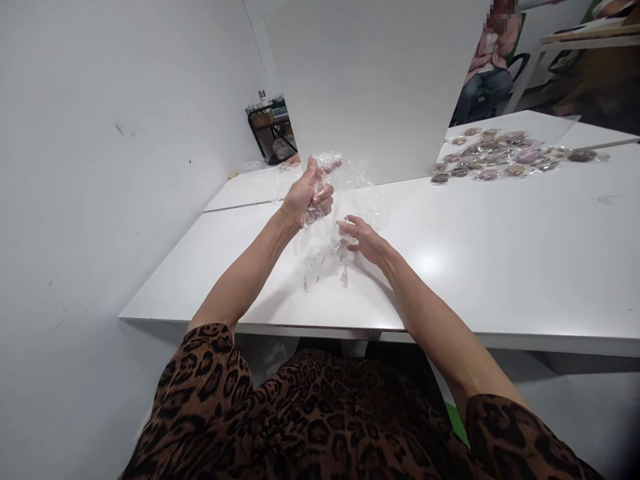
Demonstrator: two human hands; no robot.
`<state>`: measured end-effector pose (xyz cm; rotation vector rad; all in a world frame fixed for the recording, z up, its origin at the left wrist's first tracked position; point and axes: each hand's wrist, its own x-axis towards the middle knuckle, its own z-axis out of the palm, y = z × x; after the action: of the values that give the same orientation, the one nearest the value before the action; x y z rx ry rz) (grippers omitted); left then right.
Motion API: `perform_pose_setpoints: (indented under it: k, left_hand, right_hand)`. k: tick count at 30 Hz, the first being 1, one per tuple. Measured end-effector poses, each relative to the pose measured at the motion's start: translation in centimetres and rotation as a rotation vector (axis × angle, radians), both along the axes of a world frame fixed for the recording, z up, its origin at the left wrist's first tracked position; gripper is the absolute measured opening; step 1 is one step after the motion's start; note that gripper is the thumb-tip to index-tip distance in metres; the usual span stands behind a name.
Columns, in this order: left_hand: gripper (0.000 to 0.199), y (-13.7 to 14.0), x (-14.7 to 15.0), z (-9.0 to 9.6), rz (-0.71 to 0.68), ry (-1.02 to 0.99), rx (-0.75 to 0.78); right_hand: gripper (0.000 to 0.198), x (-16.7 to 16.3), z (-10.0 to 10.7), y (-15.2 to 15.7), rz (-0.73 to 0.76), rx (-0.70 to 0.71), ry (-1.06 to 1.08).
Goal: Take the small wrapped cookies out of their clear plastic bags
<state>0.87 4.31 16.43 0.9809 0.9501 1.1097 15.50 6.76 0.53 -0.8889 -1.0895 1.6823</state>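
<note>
Left hand (306, 191) clutches crinkly see-through plastic film (349, 183); right hand (369, 241) curves beside it, grip unclear; film edges indistinct.

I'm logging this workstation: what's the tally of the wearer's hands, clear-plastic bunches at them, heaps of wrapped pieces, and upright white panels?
Left hand and right hand: 2
Clear-plastic bunch: 1
Wrapped-piece heap: 1
Upright white panel: 1
Total: 5

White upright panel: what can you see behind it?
Past the left edge of the white panel, a dark shelf rack holding things; past its right edge, a seated person in a pink top. Whatever stands directly behind the panel is covered.
</note>
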Motion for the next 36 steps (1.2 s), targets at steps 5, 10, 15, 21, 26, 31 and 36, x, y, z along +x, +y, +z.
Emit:
perform_pose_setpoints:
  k: [5,10,15,21,26,31,36]
  left_hand:
    - [0.056,-0.2,-0.2,1.0,0.068,-0.034,0.008]
    - [0.060,-0.5,-1.1,3.1,0.076,-0.146,0.097]
    - [0.062,-0.9,-1.3,5.2,0.105,-0.203,0.162]
    - [0.049,-1.8,-0.7,7.2,0.175,-0.145,0.307]
    - [0.063,-2.9,0.0,5.8,0.006,-0.141,0.290]
    - [0.058,-3.5,0.1,0.7,-0.095,0.082,0.094]
    - [0.069,-3.8,-1.0,-4.6,-0.063,0.397,0.086]
  right_hand:
    - [0.069,0.0,-0.5,0.4,-0.075,-0.067,-0.103]
    - [0.056,0.2,-1.1,1.6,-0.228,-0.034,-0.179]
    - [0.055,0.4,-1.6,1.8,-0.227,0.082,-0.135]
    - [0.071,0.3,-1.3,1.6,-0.278,0.176,-0.070]
    - [0.097,0.4,-0.1,1.0,-0.168,0.173,0.130]
    - [0.083,0.7,0.8,0.4,-0.057,0.238,0.256]
    - [0.057,0.7,1.0,-0.1,0.053,0.289,0.302]
